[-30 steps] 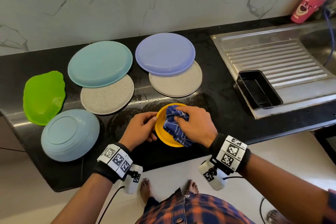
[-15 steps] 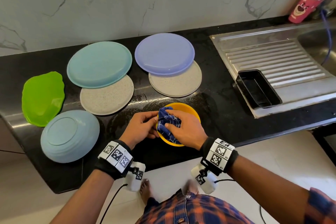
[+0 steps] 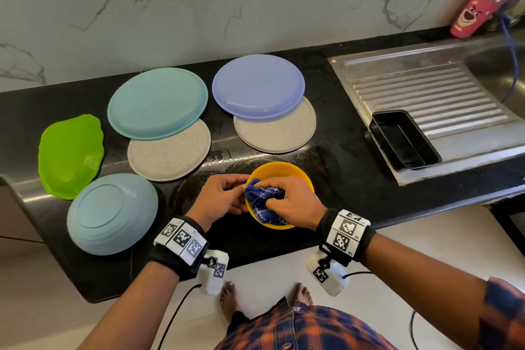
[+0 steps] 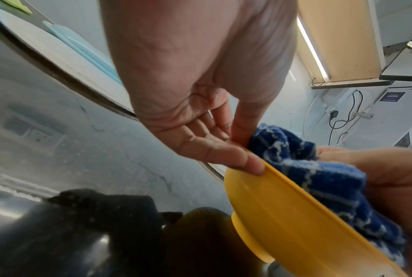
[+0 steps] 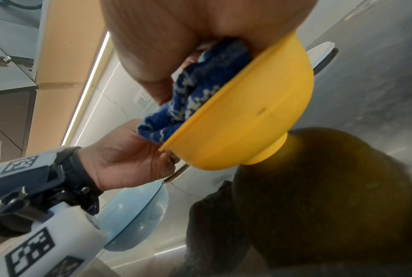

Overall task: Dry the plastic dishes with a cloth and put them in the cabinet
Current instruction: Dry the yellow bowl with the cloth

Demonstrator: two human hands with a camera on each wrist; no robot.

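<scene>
Both hands busy: left hand pinching the yellow bowl's rim on the desk, right hand bunching the blue cloth inside. Advice: keep rotating the bowl; base probably undried.

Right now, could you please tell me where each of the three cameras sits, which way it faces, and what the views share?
Head: worn on the head, looking down at the black stone countertop; both forearms, left hand, right hand and bare feet show.
Left wrist: under the left wrist, looking along the palm to fingertips on the rim of the round yellow plastic bowl.
Right wrist: under the right wrist, looking up past the right hand; the left hand shows too.
Shared: all three show the bowl and the blue patterned cloth in it.
</scene>
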